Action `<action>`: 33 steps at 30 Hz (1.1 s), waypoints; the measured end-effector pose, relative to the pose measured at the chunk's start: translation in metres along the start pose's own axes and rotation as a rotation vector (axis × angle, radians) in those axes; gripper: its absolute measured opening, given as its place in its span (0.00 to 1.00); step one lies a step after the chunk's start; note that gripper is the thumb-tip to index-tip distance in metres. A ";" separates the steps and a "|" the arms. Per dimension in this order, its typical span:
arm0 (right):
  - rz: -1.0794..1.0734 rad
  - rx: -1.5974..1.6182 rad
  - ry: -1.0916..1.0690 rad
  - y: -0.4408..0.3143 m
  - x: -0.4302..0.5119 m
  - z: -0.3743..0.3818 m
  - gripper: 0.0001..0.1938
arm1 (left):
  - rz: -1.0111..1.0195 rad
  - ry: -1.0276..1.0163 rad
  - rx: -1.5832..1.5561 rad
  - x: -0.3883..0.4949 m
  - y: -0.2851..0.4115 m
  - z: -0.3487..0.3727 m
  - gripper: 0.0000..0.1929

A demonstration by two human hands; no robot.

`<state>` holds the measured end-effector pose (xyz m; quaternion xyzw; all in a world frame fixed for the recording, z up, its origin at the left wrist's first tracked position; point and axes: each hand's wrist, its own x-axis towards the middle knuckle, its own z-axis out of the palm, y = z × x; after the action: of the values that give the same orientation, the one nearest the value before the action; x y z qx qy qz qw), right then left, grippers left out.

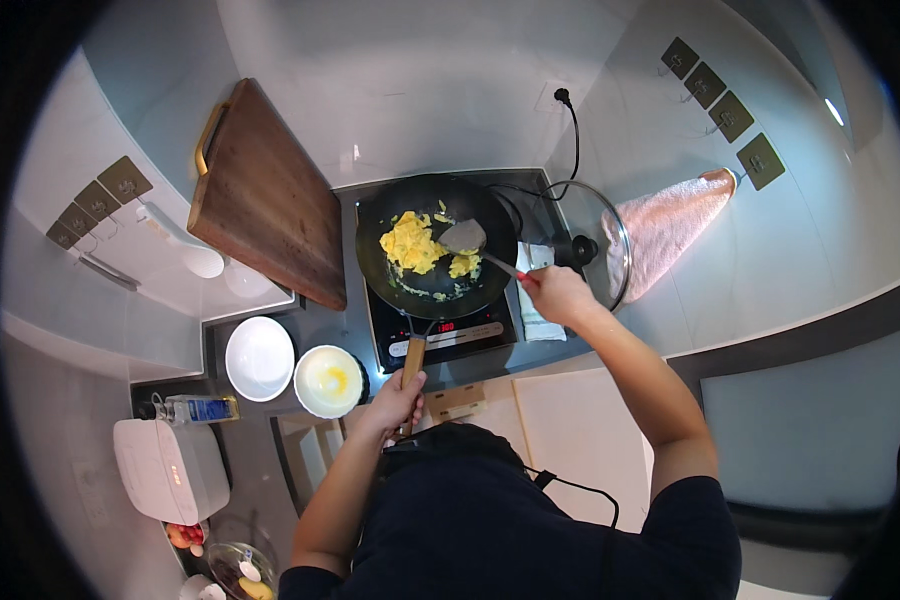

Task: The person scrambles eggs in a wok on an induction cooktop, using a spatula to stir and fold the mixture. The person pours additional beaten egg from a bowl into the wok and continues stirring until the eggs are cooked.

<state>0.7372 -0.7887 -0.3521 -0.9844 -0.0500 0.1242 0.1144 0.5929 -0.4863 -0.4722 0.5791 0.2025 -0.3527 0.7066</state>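
A black wok sits on an induction cooktop with a lit red display. Yellow scrambled egg lies in a large clump left of the wok's middle, with a smaller piece and scraps near it. My left hand grips the wok's wooden handle. In my right hand is the red-tipped handle of a metal spatula, whose blade rests inside the wok beside the egg.
At left stand a white bowl, a bowl with yellow residue, an oil bottle and a white appliance. A wooden cutting board leans on the left. Right are a folded cloth, a glass lid and a hanging pink towel.
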 end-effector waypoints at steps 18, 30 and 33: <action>0.013 -0.087 -0.116 -0.011 -0.013 -0.031 0.20 | 0.009 0.005 0.010 0.000 -0.001 -0.002 0.16; 0.016 -0.123 -0.021 -0.014 -0.012 -0.027 0.15 | -0.005 0.003 0.004 -0.002 0.003 0.000 0.14; -0.098 -0.128 0.058 -0.027 -0.011 -0.014 0.14 | -0.001 0.000 0.009 -0.002 0.002 0.002 0.14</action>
<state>0.7280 -0.7666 -0.3302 -0.9892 -0.1028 0.0864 0.0586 0.5926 -0.4874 -0.4694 0.5822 0.2010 -0.3541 0.7038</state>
